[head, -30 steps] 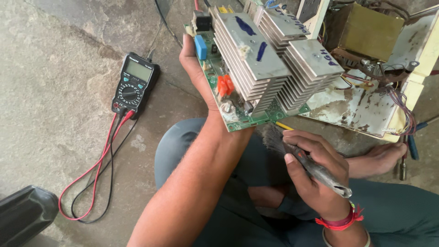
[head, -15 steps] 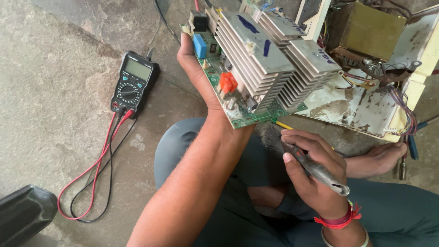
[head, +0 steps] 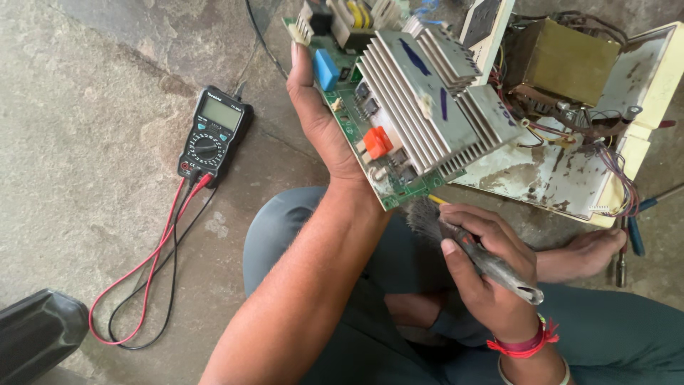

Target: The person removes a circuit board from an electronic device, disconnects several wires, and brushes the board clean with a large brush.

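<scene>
Head view: left hand hides circuit board edge

A black meter with a grey screen and a round dial lay flat on the rough grey floor. A red wire and a black wire ran from its bottom end and curled in loops over the floor. At the right sat an open cream case with a big yellow-brown block and many thin wires inside, with a blue-handled tool just beside it.
</scene>
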